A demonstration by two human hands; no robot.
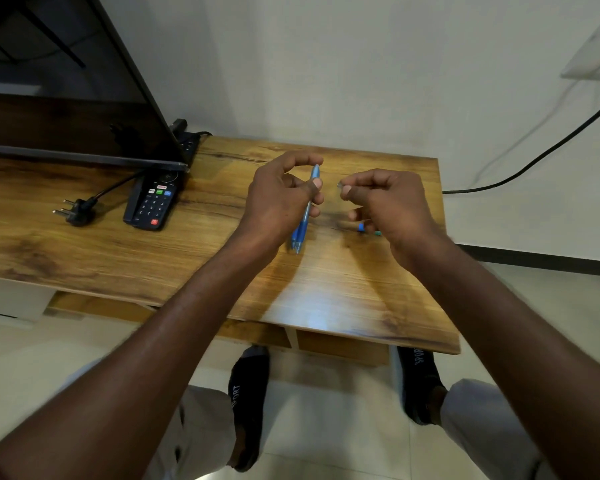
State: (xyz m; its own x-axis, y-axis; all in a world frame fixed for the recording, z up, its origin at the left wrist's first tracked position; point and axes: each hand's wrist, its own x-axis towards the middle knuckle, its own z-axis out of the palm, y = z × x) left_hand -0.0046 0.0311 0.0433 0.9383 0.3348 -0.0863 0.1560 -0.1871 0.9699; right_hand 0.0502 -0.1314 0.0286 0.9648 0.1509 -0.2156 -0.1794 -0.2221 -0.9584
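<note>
My left hand [281, 199] grips a blue pen [307, 209] above the wooden table [326, 289], fingers curled round its barrel, the pen's tip end pointing toward me. A second blue pen seems to lie just under it near the tip. My right hand [385, 206] is a little to the right, pinching a tiny clear or silvery part [341, 185] between thumb and forefinger. Below that hand, small blue and teal pieces [361, 227] lie on the table, partly hidden.
A black remote control [153, 202] lies left of the hands, under the edge of a tilted television [66, 81]. A loose black plug [75, 211] lies further left. A black cable [534, 157] runs along the wall at the right. My socked feet show below the table.
</note>
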